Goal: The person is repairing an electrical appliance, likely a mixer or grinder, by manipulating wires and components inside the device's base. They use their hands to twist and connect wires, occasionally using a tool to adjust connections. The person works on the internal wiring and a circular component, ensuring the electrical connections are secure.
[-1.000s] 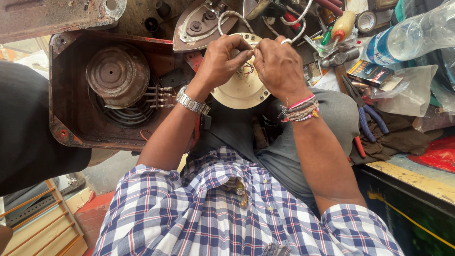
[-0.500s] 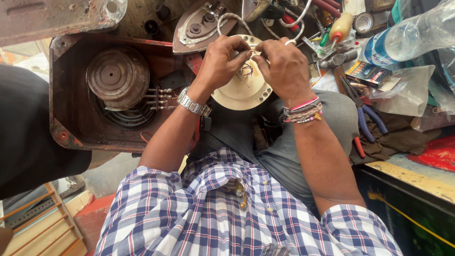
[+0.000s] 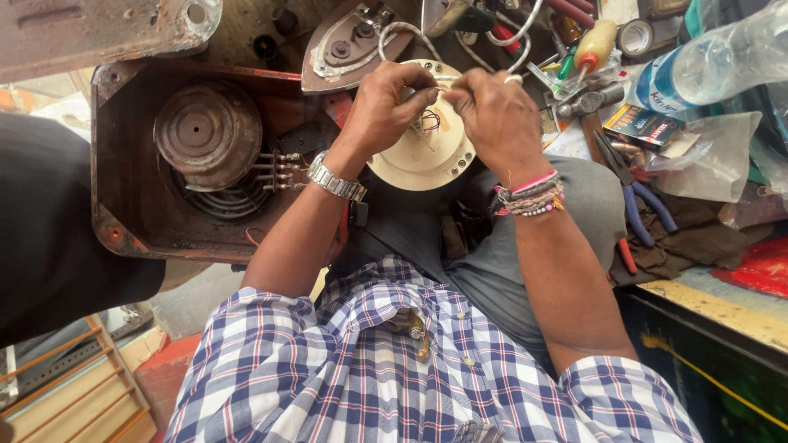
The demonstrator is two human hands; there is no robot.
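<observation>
Over the cream round plate [image 3: 423, 156], the left hand [image 3: 382, 107] and right hand [image 3: 497, 115] pinched thin wires [image 3: 428, 121] with closed fingers.

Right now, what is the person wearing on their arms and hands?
The left hand has a silver metal watch on its wrist. The right hand has a stack of pink, white and dark bracelets. Both arms are bare below rolled blue, white and red checked shirt sleeves.
</observation>
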